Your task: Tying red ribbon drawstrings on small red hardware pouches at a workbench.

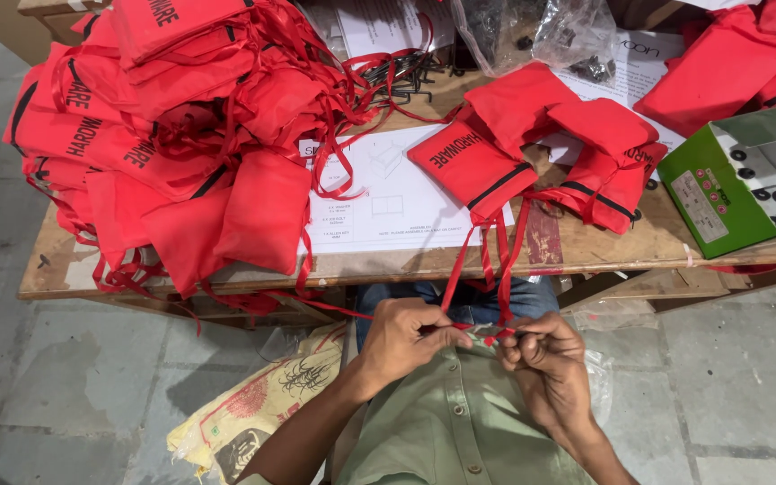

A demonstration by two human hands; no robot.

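Note:
My left hand and my right hand meet just below the table edge, both pinching the red drawstring ribbons that hang from a red cloth pouch lying on the wooden table. The fingertips of the two hands almost touch where the ribbon ends come together. Beside that pouch lie several more red pouches to the right. A big heap of red pouches with loose ribbons fills the table's left half.
A white printed sheet lies under the pouches. A green cardboard box with black washers stands at right. Clear plastic bags of small hardware sit at the back. A yellow woven sack lies on the stone floor.

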